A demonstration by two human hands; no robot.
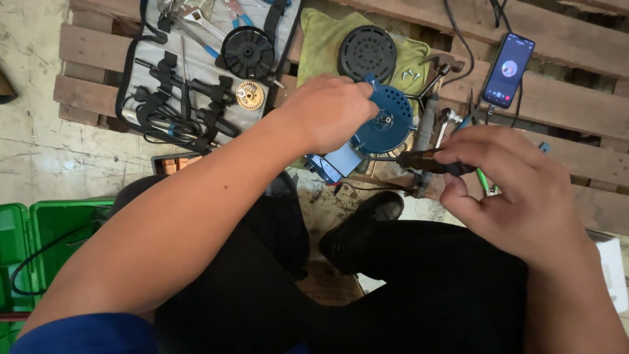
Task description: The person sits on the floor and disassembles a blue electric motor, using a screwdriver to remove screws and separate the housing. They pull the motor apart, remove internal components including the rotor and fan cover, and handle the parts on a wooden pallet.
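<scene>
Right hand (504,183) pinching a dark screwdriver (429,160), tip at the round blue motor case (386,124). Left hand (331,111) wrapped over the case's edge, maybe gripping. Case on wooden pallet (570,98), beside yellow cloth (321,46), phone (508,70), tool pouch (196,72).

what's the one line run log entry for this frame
left hand: grips blue motor housing | right hand: holds screwdriver, tip toward housing | phone on pallet

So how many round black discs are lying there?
2. One black disc lies on the grey tool roll at upper left; the other disc rests on the yellow-green cloth, beyond the left hand. More may be hidden under the hands.
</scene>
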